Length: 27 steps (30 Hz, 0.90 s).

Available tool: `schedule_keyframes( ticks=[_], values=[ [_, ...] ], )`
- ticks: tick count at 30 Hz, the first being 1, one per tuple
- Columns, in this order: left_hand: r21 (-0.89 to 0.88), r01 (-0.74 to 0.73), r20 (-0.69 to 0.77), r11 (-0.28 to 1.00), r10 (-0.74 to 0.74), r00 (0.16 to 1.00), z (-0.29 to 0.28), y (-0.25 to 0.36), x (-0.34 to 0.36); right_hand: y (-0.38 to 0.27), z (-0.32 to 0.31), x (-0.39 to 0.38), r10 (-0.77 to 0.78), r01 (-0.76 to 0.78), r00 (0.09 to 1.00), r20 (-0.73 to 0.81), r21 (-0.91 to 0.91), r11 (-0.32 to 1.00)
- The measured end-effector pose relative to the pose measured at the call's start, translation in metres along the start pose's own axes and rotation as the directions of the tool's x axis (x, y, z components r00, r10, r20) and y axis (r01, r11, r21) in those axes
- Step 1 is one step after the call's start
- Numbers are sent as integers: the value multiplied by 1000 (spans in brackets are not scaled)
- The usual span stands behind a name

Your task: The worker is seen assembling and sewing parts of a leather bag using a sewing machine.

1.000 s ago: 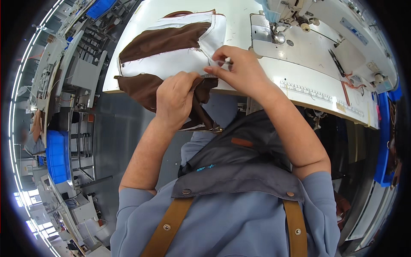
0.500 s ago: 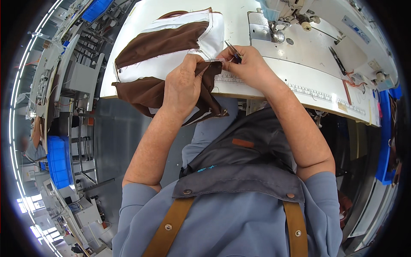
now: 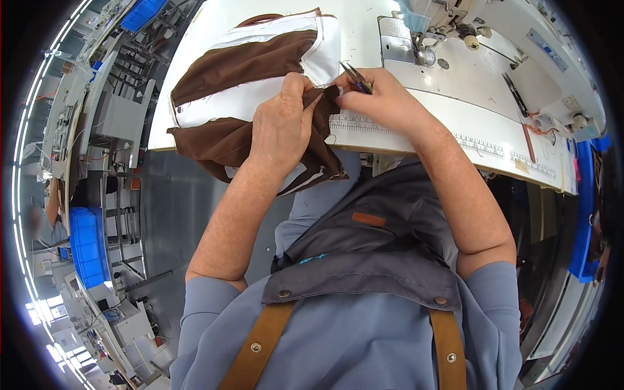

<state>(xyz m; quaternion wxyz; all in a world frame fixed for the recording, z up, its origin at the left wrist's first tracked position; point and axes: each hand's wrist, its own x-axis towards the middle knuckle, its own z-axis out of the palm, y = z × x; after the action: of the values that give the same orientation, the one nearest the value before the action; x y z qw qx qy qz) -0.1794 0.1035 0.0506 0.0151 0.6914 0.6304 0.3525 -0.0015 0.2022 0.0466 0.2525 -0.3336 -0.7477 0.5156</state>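
My left hand is closed on the edge of a partly sewn brown and white fabric piece, pinching a bunched brown flap that hangs over the table's front edge. Just to its right, my right hand grips small thread snips, their blades pointing up and away from me, with its fingertips at the flap's gathered seam. Some of those fingertips are hidden behind the cloth. A printed ruler strip runs along the white table beneath and right of my right hand.
A sewing machine stands at the back right, with black scissors and a thin reddish tool on the table. A blue bin is at far right. Benches, another blue bin and part of a co-worker are on the left.
My left hand has moved up and right, lifting the brown flap toward my right hand. The snips' blades, hardly visible a second ago, now stick up above my right fingers.
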Motion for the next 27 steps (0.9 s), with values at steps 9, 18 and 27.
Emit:
schedule_keyframes(
  ticks=[9,18,27],
  values=[
    [468,-43,42,882,26,999,-10,10,11,5,1,6,-69,63,996,-63,-88,994],
    [349,-533,210,771,490,846,-65,3,74,-61,-26,1,-346,382,922,173,-279,881],
    [197,-692,340,695,613,713,-96,-18,96,-117,-33,12,-496,520,850,177,-426,740]
  ],
)
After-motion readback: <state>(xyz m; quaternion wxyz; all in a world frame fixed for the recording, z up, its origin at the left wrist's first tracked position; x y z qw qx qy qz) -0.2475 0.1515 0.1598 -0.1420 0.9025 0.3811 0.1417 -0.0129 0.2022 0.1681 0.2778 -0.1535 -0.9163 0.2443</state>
